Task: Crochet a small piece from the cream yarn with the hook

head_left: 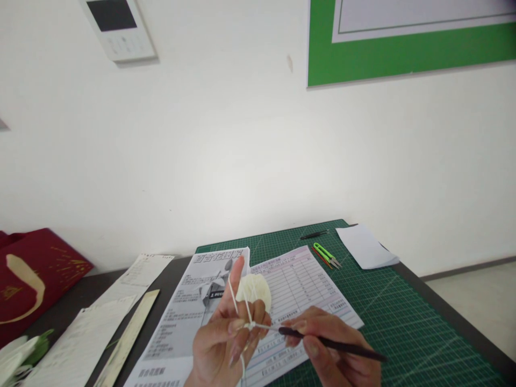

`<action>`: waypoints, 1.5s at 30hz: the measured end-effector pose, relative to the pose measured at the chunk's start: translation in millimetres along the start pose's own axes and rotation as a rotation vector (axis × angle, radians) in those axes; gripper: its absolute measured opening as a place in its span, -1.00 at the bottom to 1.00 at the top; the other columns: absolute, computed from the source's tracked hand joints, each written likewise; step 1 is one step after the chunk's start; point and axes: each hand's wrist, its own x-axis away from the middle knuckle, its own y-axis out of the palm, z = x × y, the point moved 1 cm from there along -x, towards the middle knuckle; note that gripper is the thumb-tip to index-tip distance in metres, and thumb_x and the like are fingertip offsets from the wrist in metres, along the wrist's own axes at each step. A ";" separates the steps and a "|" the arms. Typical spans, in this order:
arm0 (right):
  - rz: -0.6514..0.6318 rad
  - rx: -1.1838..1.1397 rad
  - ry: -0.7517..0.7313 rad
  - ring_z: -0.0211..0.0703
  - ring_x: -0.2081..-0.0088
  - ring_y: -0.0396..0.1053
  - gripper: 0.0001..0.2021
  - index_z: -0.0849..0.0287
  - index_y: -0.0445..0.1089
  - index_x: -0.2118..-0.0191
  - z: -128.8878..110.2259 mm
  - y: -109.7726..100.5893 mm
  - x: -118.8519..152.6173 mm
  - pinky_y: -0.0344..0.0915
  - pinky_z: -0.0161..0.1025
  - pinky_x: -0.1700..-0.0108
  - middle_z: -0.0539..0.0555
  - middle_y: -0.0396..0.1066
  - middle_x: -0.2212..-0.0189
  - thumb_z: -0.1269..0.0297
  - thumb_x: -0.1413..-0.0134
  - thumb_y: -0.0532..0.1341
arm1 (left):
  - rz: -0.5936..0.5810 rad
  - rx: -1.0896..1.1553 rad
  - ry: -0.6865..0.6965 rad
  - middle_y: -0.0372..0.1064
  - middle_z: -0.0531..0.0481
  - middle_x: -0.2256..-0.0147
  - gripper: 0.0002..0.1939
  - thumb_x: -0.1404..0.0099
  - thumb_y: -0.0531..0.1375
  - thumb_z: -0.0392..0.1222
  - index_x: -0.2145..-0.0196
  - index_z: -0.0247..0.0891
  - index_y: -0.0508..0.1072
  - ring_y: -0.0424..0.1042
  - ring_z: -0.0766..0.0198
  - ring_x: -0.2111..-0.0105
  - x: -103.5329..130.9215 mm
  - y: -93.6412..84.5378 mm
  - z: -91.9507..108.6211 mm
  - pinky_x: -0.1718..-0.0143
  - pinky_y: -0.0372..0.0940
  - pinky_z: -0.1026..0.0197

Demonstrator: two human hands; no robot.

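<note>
My left hand [213,338] pinches a small knot of cream yarn [250,325] between thumb and fingers. Its index finger points up, and a strand of that yarn runs over it. A loose tail hangs below the palm. From the right, my right hand [338,349] grips the dark handle of a crochet hook [357,348] like a pen. The hook's thin metal shaft reaches to the knot; its tip is too small to make out. Behind my left fingers lies a ball of cream yarn [262,289], partly hidden, over the printed sheets.
On the green cutting mat [411,328] lie green thread snips [321,250], dark tweezers [314,235], white paper [365,248] and a lined form [300,279]. Leftward are a pattern sheet [169,328], a ruler [129,338], handwritten pages [86,333] and a red bag [52,269]. A wall [242,161] stands behind.
</note>
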 end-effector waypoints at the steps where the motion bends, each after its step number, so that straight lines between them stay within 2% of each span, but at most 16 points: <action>1: -0.002 0.019 0.004 -0.18 0.51 0.41 -0.87 0.08 0.45 0.26 0.0 0.3 0.0 0.35 -0.27 0.48 0.07 0.51 0.51 0.36 -0.06 0.18 | 0.005 -0.004 0.004 -0.23 0.18 0.77 -0.35 -0.02 0.11 -0.43 -0.09 -0.03 0.26 -0.01 0.31 0.61 -0.5 -0.3 0.1 0.46 0.16 0.30; 5: -0.016 0.090 -0.060 -0.20 0.55 0.42 -0.86 0.10 0.44 0.26 4.8 0.3 0.9 0.38 -0.30 0.52 0.07 0.51 0.54 0.37 -0.06 0.16 | 0.054 -0.034 0.016 -0.19 0.17 0.76 -0.34 -0.02 0.13 -0.43 -0.09 -0.02 0.25 0.02 0.31 0.60 0.7 0.7 1.8 0.42 0.19 0.28; 9: -0.051 0.250 -0.325 -0.18 0.55 0.47 -0.81 0.14 0.40 0.18 4.0 0.0 -1.7 0.44 -0.33 0.56 0.13 0.54 0.49 0.42 -0.08 0.14 | 0.139 -0.092 0.014 -0.02 0.15 0.76 -0.33 -0.03 0.13 -0.44 -0.11 -0.08 0.23 0.07 0.31 0.59 3.6 2.9 2.4 0.37 0.21 0.24; 12: -0.164 0.497 -0.523 -0.18 0.51 0.51 -0.83 0.21 0.37 0.17 -9.2 0.3 -7.3 0.49 -0.35 0.46 0.15 0.56 0.51 0.44 -0.10 0.13 | 0.187 -0.086 0.067 0.08 0.14 0.75 -0.32 -0.05 0.10 -0.45 -0.14 -0.09 0.19 0.11 0.31 0.59 3.6 1.8 1.2 0.39 0.22 0.23; 13: -0.270 0.592 -0.537 -0.17 0.47 0.53 -0.84 0.24 0.38 0.19 -13.1 1.2 -8.4 0.50 -0.35 0.38 0.15 0.57 0.51 0.45 -0.08 0.15 | 0.198 -0.074 0.089 0.10 0.14 0.74 -0.32 -0.05 0.09 -0.45 -0.14 -0.09 0.17 0.12 0.32 0.60 3.3 0.9 0.7 0.39 0.23 0.23; 16: -0.301 0.779 -0.595 -0.20 0.45 0.54 -0.91 0.25 0.41 0.29 -16.2 4.1 -5.0 0.49 -0.42 0.31 0.10 0.58 0.52 0.43 -0.07 0.18 | 0.198 -0.075 0.103 0.14 0.13 0.71 -0.29 -0.06 0.08 -0.46 -0.16 -0.07 0.13 0.14 0.34 0.60 3.0 -2.2 -1.3 0.37 0.23 0.22; 18: -0.218 0.845 -0.635 -0.22 0.46 0.54 -0.89 0.22 0.43 0.34 -8.8 7.5 1.5 0.49 -0.43 0.32 0.05 0.58 0.54 0.36 -0.11 0.16 | 0.191 -0.106 0.093 0.16 0.13 0.69 -0.27 -0.06 0.08 -0.47 -0.17 -0.04 0.10 0.16 0.34 0.60 3.7 -3.1 -2.7 0.36 0.22 0.21; 19: -0.066 0.831 -0.687 -0.24 0.51 0.53 -0.83 0.20 0.44 0.37 -4.7 8.3 4.5 0.49 -0.44 0.34 0.02 0.57 0.59 0.33 -0.15 0.12 | 0.188 -0.125 0.086 0.16 0.13 0.70 -0.26 -0.06 0.09 -0.46 -0.18 -0.03 0.08 0.17 0.33 0.59 4.2 -2.9 -3.5 0.36 0.22 0.19; 21: -0.019 0.860 -0.705 -0.24 0.47 0.54 -0.82 0.16 0.45 0.38 2.5 10.6 6.9 0.49 -0.41 0.30 -0.01 0.58 0.56 0.36 -0.15 0.11 | 0.194 -0.170 0.079 0.15 0.13 0.71 -0.26 -0.08 0.10 -0.42 -0.19 -0.02 0.04 0.19 0.30 0.57 5.1 -1.2 -4.5 0.34 0.21 0.16; 23: -0.077 0.921 -0.749 -0.23 0.45 0.54 -0.82 0.14 0.46 0.40 2.9 11.3 4.0 0.49 -0.40 0.27 -0.01 0.58 0.53 0.41 -0.13 0.12 | 0.206 -0.226 0.079 0.17 0.12 0.72 -0.26 -0.10 0.10 -0.39 -0.20 -0.01 0.00 0.22 0.26 0.54 6.0 1.1 -4.7 0.31 0.19 0.12; 24: -0.242 0.950 -0.802 -0.24 0.44 0.54 -0.83 0.12 0.46 0.36 1.3 12.0 1.8 0.49 -0.42 0.25 -0.02 0.59 0.51 0.40 -0.13 0.12 | 0.214 -0.250 0.083 0.19 0.12 0.71 -0.26 -0.11 0.10 -0.38 -0.21 0.01 -0.01 0.23 0.26 0.53 6.3 2.1 -4.3 0.29 0.19 0.11; 26: -0.410 1.012 -0.805 -0.22 0.45 0.54 -0.86 0.11 0.47 0.32 -2.6 11.9 -1.9 0.50 -0.39 0.27 0.00 0.59 0.50 0.41 -0.10 0.16 | 0.234 -0.289 0.108 0.25 0.11 0.69 -0.25 -0.12 0.10 -0.36 -0.21 0.06 -0.06 0.25 0.26 0.52 7.1 3.1 -3.1 0.29 0.18 0.13; 32: -0.174 0.857 -0.654 -0.11 0.47 0.54 -0.74 0.02 0.39 0.09 10.0 10.6 10.1 0.53 -0.24 0.36 0.04 0.57 0.51 0.41 -0.10 0.14 | 0.273 -0.357 0.158 0.28 0.14 0.69 -0.18 -0.11 0.14 -0.36 -0.21 0.12 -0.15 0.30 0.26 0.48 8.9 2.5 -2.2 0.27 0.17 0.18; 39: -0.143 0.437 -0.448 -0.16 0.50 0.47 -0.73 0.10 0.37 0.04 17.3 11.0 7.0 0.44 -0.31 0.54 0.15 0.53 0.46 0.38 -0.13 0.11 | 0.236 -0.309 0.142 0.22 0.14 0.69 -0.20 -0.10 0.13 -0.37 -0.21 0.10 -0.09 0.23 0.29 0.54 8.2 6.9 -2.5 0.32 0.16 0.19; 42: -0.256 0.332 -0.370 -0.13 0.45 0.47 -0.67 0.11 0.34 0.01 8.3 6.2 -0.9 0.45 -0.27 0.49 0.19 0.51 0.40 0.45 -0.09 0.13 | 0.219 -0.288 0.111 0.22 0.13 0.69 -0.20 -0.08 0.15 -0.34 -0.20 0.11 -0.08 0.21 0.29 0.55 7.9 6.6 -1.2 0.33 0.15 0.20; 45: -0.392 0.245 -0.188 -0.10 0.39 0.47 -0.60 0.09 0.34 0.00 1.0 -0.9 -7.0 0.45 -0.24 0.42 0.20 0.50 0.32 0.54 -0.01 0.15 | 0.195 -0.277 0.097 0.20 0.12 0.70 -0.21 -0.07 0.15 -0.34 -0.20 0.11 -0.05 0.19 0.28 0.55 7.1 5.9 0.1 0.37 0.13 0.21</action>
